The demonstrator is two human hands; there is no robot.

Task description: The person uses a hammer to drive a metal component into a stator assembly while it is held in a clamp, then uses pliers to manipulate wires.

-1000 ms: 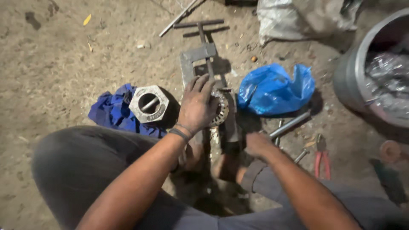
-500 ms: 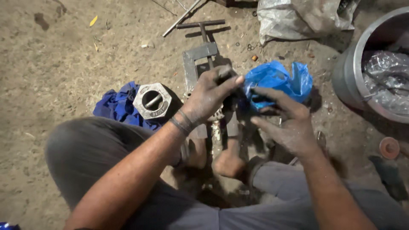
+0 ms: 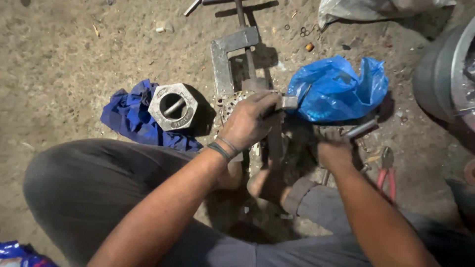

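My left hand (image 3: 250,121) is closed over the middle of a grey metal puller (image 3: 228,54) that lies on the dirt, covering a round perforated part (image 3: 231,101). A small square metal end (image 3: 289,102) sticks out past the fingers. My right hand (image 3: 336,151) is lower right, blurred, with its fingers curled over the near end of a metal rod (image 3: 363,128). My bare foot (image 3: 262,183) rests just below the puller.
A hexagonal metal housing (image 3: 173,105) sits on a blue cloth (image 3: 126,118) to the left. A blue plastic bag (image 3: 341,89) lies right of the puller. Red-handled pliers (image 3: 386,173) lie at the right, with a grey drum (image 3: 440,74) beyond. Small rings (image 3: 303,31) dot the dirt.
My right hand has come down from the blue bag to the metal rod. My left hand stays on the puller, shifted slightly. The view has moved closer.
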